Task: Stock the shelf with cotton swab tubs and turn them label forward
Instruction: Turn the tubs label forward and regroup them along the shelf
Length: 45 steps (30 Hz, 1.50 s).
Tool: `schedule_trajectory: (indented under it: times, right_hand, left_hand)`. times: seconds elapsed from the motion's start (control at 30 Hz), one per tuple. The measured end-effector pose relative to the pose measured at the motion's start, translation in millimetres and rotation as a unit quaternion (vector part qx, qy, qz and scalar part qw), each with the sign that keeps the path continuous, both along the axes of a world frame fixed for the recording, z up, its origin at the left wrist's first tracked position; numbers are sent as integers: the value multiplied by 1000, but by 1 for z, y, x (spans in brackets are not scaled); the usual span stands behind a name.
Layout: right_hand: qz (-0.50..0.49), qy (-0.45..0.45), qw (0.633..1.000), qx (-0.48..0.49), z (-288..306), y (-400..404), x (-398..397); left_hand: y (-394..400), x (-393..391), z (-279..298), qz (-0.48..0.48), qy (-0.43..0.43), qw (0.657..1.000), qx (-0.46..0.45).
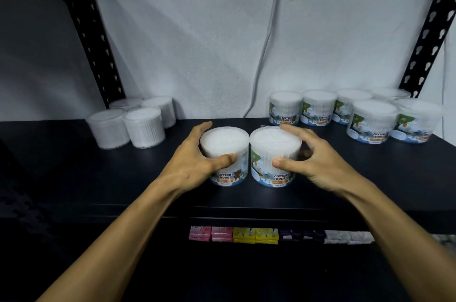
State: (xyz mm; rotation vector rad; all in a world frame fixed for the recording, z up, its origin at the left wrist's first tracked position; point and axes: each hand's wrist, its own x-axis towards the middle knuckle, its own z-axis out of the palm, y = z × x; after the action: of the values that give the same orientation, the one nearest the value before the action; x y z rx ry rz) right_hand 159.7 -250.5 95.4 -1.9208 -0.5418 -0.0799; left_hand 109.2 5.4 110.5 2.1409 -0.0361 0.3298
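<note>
Two tubs stand side by side in the middle of the dark shelf, touching or nearly so, both upright with their printed labels toward us. Our left hand wraps the left tub, thumb across its front and fingers curled round its far side, so we grip it. Our right hand is spread around the right tub: the thumb presses its front wall and the fingers arch over the back rim, though whether they all touch it we cannot tell.

Below the shelf edge, nearest to us, we see a row of small packets on a lower level: two pink, two yellow, two purple, then several white ones too blurred to count.

Farther back on the left, four tubs cluster together with plain sides toward us. At the back right we count six tubs, four in a rear row and two in front; five show labels, the farthest being mostly hidden. Behind them are two black slotted uprights and a white wall with a cable running down it.
</note>
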Motion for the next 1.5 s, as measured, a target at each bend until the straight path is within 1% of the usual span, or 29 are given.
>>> schedule_trajectory:
  times: [0.1,0.2,0.27,0.37,0.47,0.63,0.8,1.03,1.23,1.5]
  right_hand:
    - [-4,-4,1000,-30,2,-3,-4]
    - [-39,-43,996,-70,2,-7,-11]
    - [-63,-64,992,-86,2,-6,-16]
    - [-104,-72,986,-112,-6,-2,-18]
    - [-117,-59,988,-87,-15,4,-20]
    - [-123,-60,988,-68,-15,3,-16]
    - [-126,-41,988,-74,-8,-11,-7]
    - [-151,0,986,-68,-3,-48,27]
    - [-216,9,971,-100,5,-74,52]
    - [-266,-4,951,-160,13,-85,73]
  left_hand:
    - [6,-1,-2,1,-10,999,52]
    - [12,-7,-3,17,-50,993,106]
    - [13,-12,-3,31,-63,990,119]
    - [11,-15,-2,37,-47,992,110]
    - [8,-17,-1,39,-27,996,77]
    - [3,-14,-3,36,-27,998,51]
    - [-12,2,-4,27,-31,998,53]
    - [-57,40,-4,9,-38,997,60]
    - [-95,72,0,-2,-33,998,57]
    - [-120,101,4,-9,-30,998,50]
